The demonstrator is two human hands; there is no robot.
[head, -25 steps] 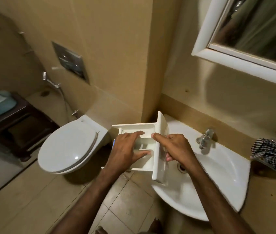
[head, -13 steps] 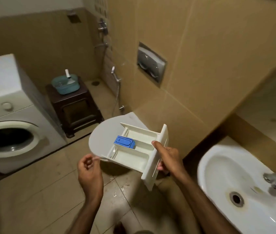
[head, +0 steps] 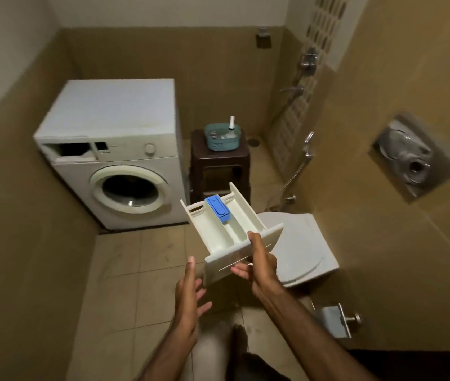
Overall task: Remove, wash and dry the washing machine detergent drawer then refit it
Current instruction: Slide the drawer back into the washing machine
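1 right hand (head: 263, 266) round drawer (head: 226, 232) front, raised.

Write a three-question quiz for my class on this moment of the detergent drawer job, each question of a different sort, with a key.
1. True or false: the right hand grips the detergent drawer by its front panel.
2. The left hand is: A gripping the drawer; B open beside it; C on the washing machine.
3. Fill in: the drawer's insert is coloured ____.

Key: 1 true; 2 B; 3 blue.
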